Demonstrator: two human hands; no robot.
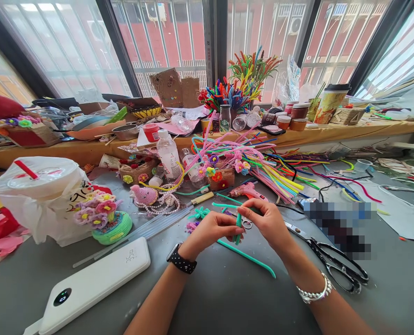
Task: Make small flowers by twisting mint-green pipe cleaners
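Observation:
Green pipe cleaner [239,225], folded into a short bundle, is pinched between my two hands above the grey table [207,298]. My left hand [216,230] grips its lower part with thumb and fingers. From the right, my right hand [267,222] closes on its upper part with thumb and forefinger. Another green pipe cleaner [250,257] stretches out beneath the hands toward the lower right; whether it joins the bundle is hidden. A small green pipe-cleaner flower [199,213] lies just left of my hands. Small scissors [247,224] show partly behind the fingers.
Large black-handled scissors [332,260] and a blurred phone-like object [336,228] lie at right. Behind my hands are a pink glue gun [249,190] and piled pipe cleaners [270,174]. A white power bank [98,284], a crocheted flower pot [112,228] and a bagged drink [43,195] occupy the left.

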